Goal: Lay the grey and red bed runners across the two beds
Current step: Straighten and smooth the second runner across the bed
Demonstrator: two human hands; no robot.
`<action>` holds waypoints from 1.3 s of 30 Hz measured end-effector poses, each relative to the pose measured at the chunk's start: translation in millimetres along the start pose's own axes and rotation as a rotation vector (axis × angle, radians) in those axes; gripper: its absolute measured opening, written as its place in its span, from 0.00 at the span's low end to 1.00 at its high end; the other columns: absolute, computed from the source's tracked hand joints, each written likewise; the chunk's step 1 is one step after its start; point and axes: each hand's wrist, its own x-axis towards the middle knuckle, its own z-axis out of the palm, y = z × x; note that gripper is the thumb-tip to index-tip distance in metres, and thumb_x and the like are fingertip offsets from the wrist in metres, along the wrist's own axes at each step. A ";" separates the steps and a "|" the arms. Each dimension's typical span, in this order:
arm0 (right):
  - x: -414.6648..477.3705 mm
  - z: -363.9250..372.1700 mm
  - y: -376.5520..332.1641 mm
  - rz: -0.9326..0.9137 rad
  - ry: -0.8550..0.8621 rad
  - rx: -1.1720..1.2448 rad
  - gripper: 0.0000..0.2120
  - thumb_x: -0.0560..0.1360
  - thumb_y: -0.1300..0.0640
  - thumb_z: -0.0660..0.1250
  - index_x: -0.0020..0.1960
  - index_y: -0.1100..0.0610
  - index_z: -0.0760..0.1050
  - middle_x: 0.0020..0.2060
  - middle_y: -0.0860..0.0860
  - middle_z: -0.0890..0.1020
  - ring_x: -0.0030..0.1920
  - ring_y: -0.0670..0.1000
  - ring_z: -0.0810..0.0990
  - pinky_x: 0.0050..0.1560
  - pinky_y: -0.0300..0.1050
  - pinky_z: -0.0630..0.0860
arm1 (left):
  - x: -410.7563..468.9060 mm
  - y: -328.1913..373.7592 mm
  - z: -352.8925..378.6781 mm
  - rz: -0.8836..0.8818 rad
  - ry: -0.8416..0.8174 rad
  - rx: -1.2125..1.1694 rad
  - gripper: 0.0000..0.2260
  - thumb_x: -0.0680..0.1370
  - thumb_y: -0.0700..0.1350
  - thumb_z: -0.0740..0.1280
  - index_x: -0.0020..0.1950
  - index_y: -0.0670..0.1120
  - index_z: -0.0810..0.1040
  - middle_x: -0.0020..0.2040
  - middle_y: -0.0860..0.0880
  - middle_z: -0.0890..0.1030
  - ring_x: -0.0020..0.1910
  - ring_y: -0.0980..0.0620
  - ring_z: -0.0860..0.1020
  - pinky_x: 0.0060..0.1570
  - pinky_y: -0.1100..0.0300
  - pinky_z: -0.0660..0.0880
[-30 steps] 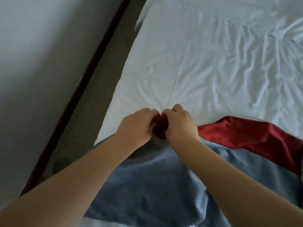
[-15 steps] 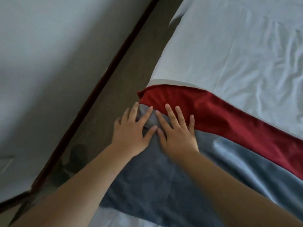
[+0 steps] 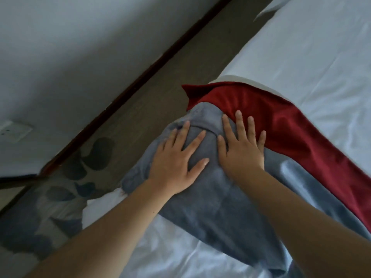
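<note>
A grey and red bed runner (image 3: 291, 137) lies across a bed with a white sheet (image 3: 321, 57), its end draped over the bed's left edge. The red band runs along the far side and the grey part (image 3: 216, 207) lies nearer to me. My left hand (image 3: 176, 157) rests flat with fingers spread on the grey end at the bed's edge. Beside it, my right hand (image 3: 241, 145) presses flat on the grey cloth, its fingertips reaching the red band. Neither hand grips the cloth.
A strip of brown floor (image 3: 180, 67) runs between the bed and a white wall (image 3: 70, 47) with a dark skirting board. A leaf-patterned carpet (image 3: 66, 187) covers the floor at lower left. A wall socket (image 3: 12, 130) sits low on the wall.
My hands let go of the bunched red corner and now lie flat with fingers spread. The runner's end has been pulled out over the bed's left edge and hangs down.
</note>
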 end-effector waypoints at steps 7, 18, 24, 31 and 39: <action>-72.7 20.8 -53.4 -0.410 -0.106 -0.089 0.35 0.80 0.35 0.42 0.81 0.44 0.32 0.80 0.48 0.30 0.77 0.58 0.24 0.79 0.62 0.39 | -104.6 -8.2 0.1 0.018 -0.013 0.058 0.37 0.79 0.72 0.53 0.83 0.54 0.56 0.85 0.51 0.51 0.84 0.47 0.47 0.79 0.40 0.54; -197.0 72.7 -7.6 -0.548 0.157 0.224 0.16 0.80 0.57 0.57 0.67 0.56 0.68 0.77 0.56 0.67 0.76 0.56 0.68 0.69 0.60 0.71 | -142.5 -14.0 -11.1 0.072 0.047 0.031 0.29 0.74 0.48 0.74 0.75 0.57 0.74 0.80 0.51 0.67 0.80 0.42 0.62 0.75 0.32 0.59; -183.4 44.5 -45.5 -0.405 0.323 0.314 0.28 0.69 0.77 0.60 0.65 0.55 0.68 0.63 0.58 0.79 0.54 0.58 0.83 0.48 0.54 0.83 | -113.0 -34.7 -40.6 0.093 0.145 -0.080 0.19 0.74 0.35 0.76 0.64 0.46 0.83 0.68 0.46 0.81 0.69 0.42 0.77 0.68 0.39 0.74; -242.0 41.9 -69.1 -0.600 0.248 0.242 0.29 0.64 0.67 0.55 0.56 0.54 0.86 0.57 0.54 0.86 0.55 0.56 0.86 0.44 0.49 0.84 | -149.2 -87.9 -46.9 0.245 -0.116 0.110 0.41 0.73 0.42 0.75 0.79 0.62 0.59 0.82 0.53 0.61 0.80 0.46 0.62 0.75 0.39 0.63; -244.0 69.4 -83.7 -0.593 -0.036 0.062 0.30 0.68 0.44 0.57 0.70 0.46 0.65 0.79 0.51 0.63 0.82 0.54 0.43 0.67 0.64 0.63 | -142.1 -121.8 -46.2 0.268 -0.370 -0.006 0.53 0.75 0.40 0.74 0.78 0.73 0.40 0.81 0.65 0.34 0.82 0.55 0.44 0.78 0.46 0.54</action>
